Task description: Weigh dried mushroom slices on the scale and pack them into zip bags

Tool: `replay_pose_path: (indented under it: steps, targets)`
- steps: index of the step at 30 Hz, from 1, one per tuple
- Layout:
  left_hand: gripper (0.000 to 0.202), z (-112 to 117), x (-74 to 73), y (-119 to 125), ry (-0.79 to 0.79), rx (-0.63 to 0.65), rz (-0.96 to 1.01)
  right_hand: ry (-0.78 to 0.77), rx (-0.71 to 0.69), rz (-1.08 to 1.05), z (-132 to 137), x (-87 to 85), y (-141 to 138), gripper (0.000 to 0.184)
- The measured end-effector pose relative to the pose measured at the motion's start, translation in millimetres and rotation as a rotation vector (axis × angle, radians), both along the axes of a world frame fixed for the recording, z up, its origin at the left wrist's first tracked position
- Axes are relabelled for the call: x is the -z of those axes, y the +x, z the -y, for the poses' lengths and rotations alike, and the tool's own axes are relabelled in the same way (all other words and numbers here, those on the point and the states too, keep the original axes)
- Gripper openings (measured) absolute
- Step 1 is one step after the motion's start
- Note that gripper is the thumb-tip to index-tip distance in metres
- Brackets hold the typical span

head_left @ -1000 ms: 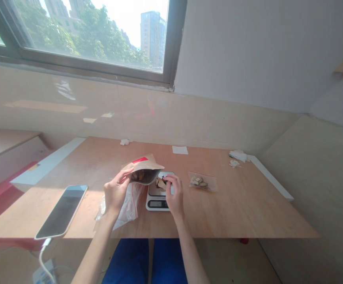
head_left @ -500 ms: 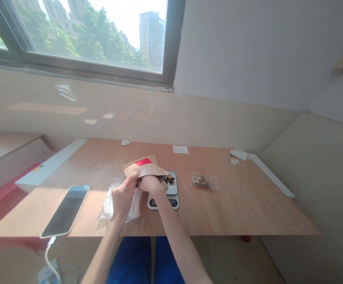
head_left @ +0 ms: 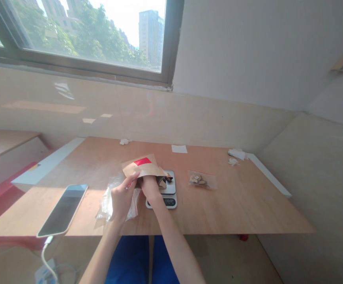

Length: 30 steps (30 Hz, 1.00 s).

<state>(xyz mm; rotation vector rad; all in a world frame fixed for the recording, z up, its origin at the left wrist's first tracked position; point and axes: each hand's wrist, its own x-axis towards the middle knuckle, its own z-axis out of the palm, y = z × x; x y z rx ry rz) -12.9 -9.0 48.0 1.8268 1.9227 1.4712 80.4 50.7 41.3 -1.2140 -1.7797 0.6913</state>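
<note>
My left hand (head_left: 123, 198) pinches the near edge of a brown paper pouch (head_left: 143, 167) with a red label and holds its mouth open above the table. My right hand (head_left: 150, 186) reaches into that mouth, so its fingers are hidden inside. Just to the right, a small digital kitchen scale (head_left: 169, 193) carries several brownish pieces (head_left: 166, 179) on its platform. Clear zip bags with red strips (head_left: 112, 202) lie under my left hand.
A phone (head_left: 62, 209) on a white cable lies at the table's near left. A small clear bag of brown pieces (head_left: 201, 180) rests right of the scale. Paper scraps (head_left: 235, 156) sit at the far right, a white slip (head_left: 179, 148) and a crumpled bit (head_left: 124, 141) near the wall.
My right hand left the pieces on the scale, moved left and went into the pouch's mouth. My left hand kept hold of the pouch.
</note>
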Motion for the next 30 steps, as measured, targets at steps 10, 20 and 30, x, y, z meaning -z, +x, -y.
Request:
replay_pose_path:
  steps: [10,20,30]
  targets:
    - [0.024,-9,-15.8,-4,-0.044,-0.019,0.081,0.058,0.061,0.012,59,-46.5,40,0.022]
    - [0.025,-20,-30.3,-7,-0.048,-0.018,0.189,-0.054,0.089,-0.090,75,-21.2,130,0.021]
    - [0.026,-25,-39.4,-2,-0.087,-0.118,0.110,0.009,0.295,0.173,55,34.4,124,0.031]
